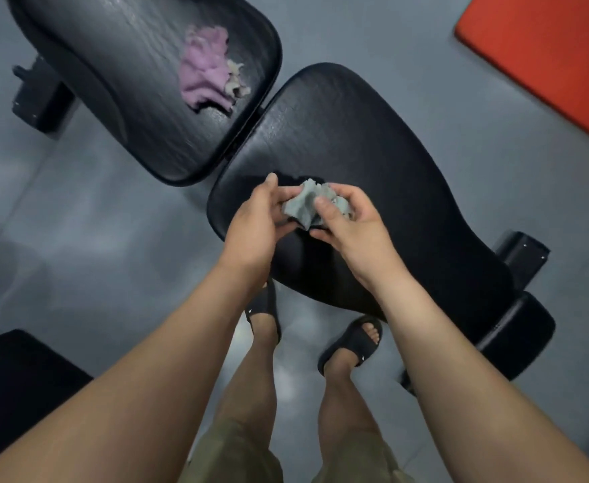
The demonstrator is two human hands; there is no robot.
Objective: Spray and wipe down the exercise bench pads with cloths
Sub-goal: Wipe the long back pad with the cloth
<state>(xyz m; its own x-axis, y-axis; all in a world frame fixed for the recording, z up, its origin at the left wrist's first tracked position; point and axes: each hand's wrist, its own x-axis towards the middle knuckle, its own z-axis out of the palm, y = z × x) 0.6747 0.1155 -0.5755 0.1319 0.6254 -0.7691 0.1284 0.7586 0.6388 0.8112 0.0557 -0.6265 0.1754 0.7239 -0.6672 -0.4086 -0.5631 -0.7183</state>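
Bench pad on the left [129,109] carries a crumpled purple cloth [204,73], well apart from both hands. Left hand [254,217] comes in from below, thumb raised, fingers curled against the edge of a grey cloth [303,203]. This cloth sits bunched between the two hands. Right hand [352,224] grips its other side, thumb pressed on top, fingers folded round underneath. Both bare forearms stretch forward over the bench pad on the right [373,144]. Palms hide much of the grey cloth; whether it touches the pad cannot be told. An orange mat [547,57] is cut off at the far right.
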